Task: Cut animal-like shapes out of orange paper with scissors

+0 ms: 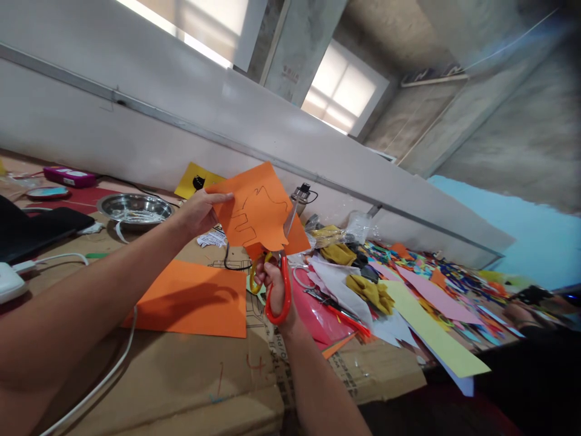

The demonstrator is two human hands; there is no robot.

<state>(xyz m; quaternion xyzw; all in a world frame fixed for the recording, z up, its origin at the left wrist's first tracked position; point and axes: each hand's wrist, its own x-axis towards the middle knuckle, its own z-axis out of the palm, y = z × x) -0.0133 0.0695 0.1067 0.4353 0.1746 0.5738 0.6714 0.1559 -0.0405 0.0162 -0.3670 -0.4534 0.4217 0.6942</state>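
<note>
My left hand point(202, 212) pinches the left edge of an orange sheet of paper point(261, 212), held up above the table. A dark outline of a figure is drawn on the sheet. In my right hand point(273, 281) is a pair of scissors point(284, 290) with one red and one yellow handle loop. Their blades point upward at the lower right of the sheet, where the paper is partly cut along the outline. Below lies a second orange sheet point(195, 300) flat on the cardboard.
A metal bowl point(135, 209) and a purple box point(70, 176) stand at the left. Behind the sheet is a bottle point(302, 194). Cloth scraps point(370, 290), coloured paper strips point(436, 333) and more scissors point(336, 307) crowd the right. A white cable point(122, 357) crosses the cardboard. A person's hand point(520, 313) shows far right.
</note>
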